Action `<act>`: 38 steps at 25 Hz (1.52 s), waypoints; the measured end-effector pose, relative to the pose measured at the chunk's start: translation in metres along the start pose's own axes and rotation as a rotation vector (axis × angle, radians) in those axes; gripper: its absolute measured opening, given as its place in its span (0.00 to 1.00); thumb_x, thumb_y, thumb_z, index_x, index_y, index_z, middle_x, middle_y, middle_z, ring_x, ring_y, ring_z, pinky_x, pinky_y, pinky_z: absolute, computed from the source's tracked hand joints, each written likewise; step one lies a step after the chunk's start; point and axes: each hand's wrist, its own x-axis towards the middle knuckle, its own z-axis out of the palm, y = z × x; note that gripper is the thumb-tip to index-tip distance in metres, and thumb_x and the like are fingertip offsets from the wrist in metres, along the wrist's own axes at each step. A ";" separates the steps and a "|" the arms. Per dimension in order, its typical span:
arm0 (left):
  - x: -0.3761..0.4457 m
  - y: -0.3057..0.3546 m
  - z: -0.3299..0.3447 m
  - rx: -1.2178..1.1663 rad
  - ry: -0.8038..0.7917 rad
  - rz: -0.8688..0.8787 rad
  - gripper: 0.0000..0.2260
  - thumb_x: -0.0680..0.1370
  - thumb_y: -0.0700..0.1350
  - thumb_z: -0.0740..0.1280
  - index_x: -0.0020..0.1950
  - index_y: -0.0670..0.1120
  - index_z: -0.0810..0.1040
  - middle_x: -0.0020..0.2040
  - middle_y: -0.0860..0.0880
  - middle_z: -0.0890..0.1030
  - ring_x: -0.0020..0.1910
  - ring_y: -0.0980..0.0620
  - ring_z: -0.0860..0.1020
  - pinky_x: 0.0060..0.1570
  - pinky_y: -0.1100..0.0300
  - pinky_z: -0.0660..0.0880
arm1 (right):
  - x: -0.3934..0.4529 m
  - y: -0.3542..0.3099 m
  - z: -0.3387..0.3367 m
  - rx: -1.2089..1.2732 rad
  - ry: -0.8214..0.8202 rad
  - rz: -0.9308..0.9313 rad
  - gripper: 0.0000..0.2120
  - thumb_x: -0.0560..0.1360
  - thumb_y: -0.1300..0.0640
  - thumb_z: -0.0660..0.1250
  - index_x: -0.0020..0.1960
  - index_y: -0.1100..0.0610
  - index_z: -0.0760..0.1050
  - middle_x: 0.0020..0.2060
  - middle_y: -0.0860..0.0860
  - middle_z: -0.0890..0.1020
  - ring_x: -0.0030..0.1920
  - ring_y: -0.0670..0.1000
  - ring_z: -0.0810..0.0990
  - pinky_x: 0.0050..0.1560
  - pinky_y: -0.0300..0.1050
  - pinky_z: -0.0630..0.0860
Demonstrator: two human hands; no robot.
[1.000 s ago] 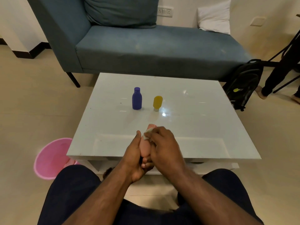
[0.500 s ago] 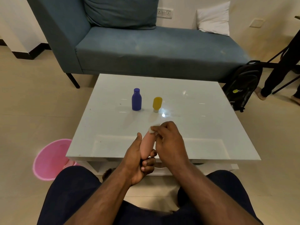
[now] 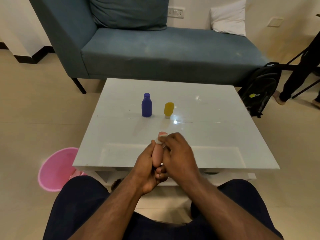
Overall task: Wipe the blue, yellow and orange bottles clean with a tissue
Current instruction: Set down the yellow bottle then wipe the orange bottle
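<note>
Your left hand [image 3: 147,170] is clenched around the lower part of the orange bottle [image 3: 158,155], its grip holding the bottle upright and slightly tilted over the near edge of the white bench [image 3: 216,135], with your fingers wrapped round the base and your thumb lying along the left side. Your right hand [image 3: 178,156] pinches a small white tissue [image 3: 160,139] against the top of that bottle, so this grip is closed on the tissue, which is folded over the bottle's upper end; only a small pale tip of the bottle shows above it. Your two hands touch each other around the bottle, which is off the bench surface. Farther back on the bench, the blue bottle [image 3: 146,105] stands upright with its cap on top, and just to its right, apart from it, the yellow bottle [image 3: 168,108] stands on its pale cap. Both are well apart from your hands. A pink bucket [image 3: 55,168] sits on the floor to the left of the bench, beside your left knee. Behind the bench is a blue-grey couch [image 3: 164,47] with a white pillow [image 3: 228,19] at its far right end, and a black backpack [image 3: 261,89] leans at the couch's right corner.
</note>
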 end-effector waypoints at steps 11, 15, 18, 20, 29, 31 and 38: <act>-0.002 0.008 -0.002 -0.093 -0.048 0.044 0.26 0.69 0.56 0.77 0.58 0.41 0.79 0.44 0.41 0.72 0.40 0.48 0.70 0.39 0.55 0.68 | -0.016 -0.010 0.000 0.096 -0.061 -0.019 0.11 0.76 0.60 0.62 0.55 0.49 0.77 0.50 0.43 0.75 0.48 0.42 0.76 0.48 0.35 0.77; -0.001 0.006 -0.003 -0.045 -0.025 0.028 0.18 0.76 0.56 0.70 0.55 0.41 0.78 0.37 0.45 0.73 0.31 0.52 0.68 0.29 0.59 0.66 | -0.005 0.001 -0.002 0.089 -0.027 -0.018 0.12 0.75 0.61 0.62 0.53 0.49 0.78 0.49 0.44 0.76 0.49 0.42 0.76 0.50 0.37 0.76; -0.007 0.008 0.002 -0.029 0.058 0.010 0.20 0.79 0.55 0.68 0.59 0.39 0.75 0.37 0.46 0.75 0.28 0.53 0.69 0.24 0.61 0.68 | 0.015 0.011 -0.012 0.066 0.108 0.032 0.12 0.75 0.63 0.63 0.53 0.50 0.79 0.51 0.44 0.77 0.51 0.40 0.75 0.54 0.31 0.72; -0.011 0.011 0.002 -0.034 0.115 0.042 0.20 0.78 0.53 0.69 0.62 0.40 0.74 0.41 0.43 0.77 0.30 0.51 0.74 0.26 0.60 0.74 | 0.020 0.016 -0.020 0.098 0.171 0.070 0.11 0.76 0.63 0.63 0.53 0.50 0.80 0.52 0.44 0.78 0.53 0.40 0.75 0.57 0.33 0.72; -0.009 0.033 0.013 0.195 0.235 0.270 0.17 0.78 0.39 0.71 0.66 0.44 0.77 0.50 0.38 0.83 0.37 0.49 0.80 0.35 0.60 0.79 | 0.027 0.017 -0.025 -0.070 0.033 0.122 0.10 0.76 0.62 0.64 0.54 0.52 0.79 0.53 0.48 0.78 0.48 0.42 0.72 0.50 0.24 0.62; -0.006 0.035 0.011 0.193 0.314 0.319 0.18 0.78 0.43 0.71 0.68 0.43 0.75 0.51 0.41 0.82 0.41 0.49 0.79 0.38 0.58 0.78 | 0.022 0.014 -0.023 -0.068 0.017 0.147 0.11 0.77 0.61 0.64 0.57 0.51 0.77 0.55 0.48 0.77 0.49 0.41 0.71 0.48 0.23 0.62; -0.011 0.031 0.024 0.299 0.166 0.317 0.16 0.79 0.58 0.62 0.63 0.55 0.79 0.58 0.51 0.84 0.60 0.50 0.81 0.50 0.48 0.83 | 0.014 -0.008 -0.008 0.046 -0.047 0.154 0.11 0.78 0.57 0.62 0.58 0.50 0.76 0.52 0.45 0.78 0.49 0.42 0.75 0.48 0.28 0.67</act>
